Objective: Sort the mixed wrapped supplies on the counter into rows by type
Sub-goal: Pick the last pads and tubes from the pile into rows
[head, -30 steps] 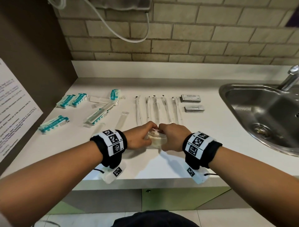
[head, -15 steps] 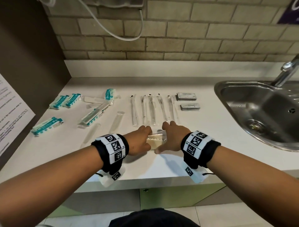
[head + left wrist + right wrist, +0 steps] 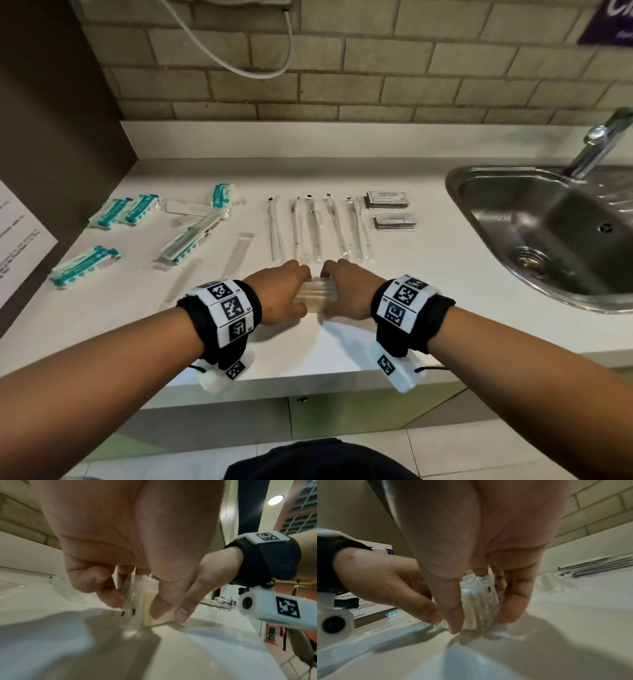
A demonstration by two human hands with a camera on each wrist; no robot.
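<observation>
Both hands hold a stack of small clear-wrapped cream bars [image 3: 313, 295] standing on edge on the white counter [image 3: 130, 308]. My left hand [image 3: 284, 291] pinches the stack's left end, my right hand [image 3: 346, 291] its right end. In the left wrist view, thumb and fingers of my left hand [image 3: 137, 601] pinch the wrapped bars [image 3: 149, 609]. In the right wrist view my right hand [image 3: 479, 615] pinches the same stack [image 3: 477, 608]. Behind the hands lies a row of long clear-wrapped sticks [image 3: 315, 226].
Teal-and-white packets [image 3: 126, 210] and wrapped combs [image 3: 191, 209] lie scattered at the left. Two stacks of grey sachets [image 3: 390, 209] sit right of the sticks. A steel sink [image 3: 548, 233] with a tap [image 3: 599, 140] fills the right. A brown wall with a paper notice bounds the left.
Both hands have stayed on the stack of wrapped bars, shifting slightly forward and squaring it up; the head view has tilted a little.
</observation>
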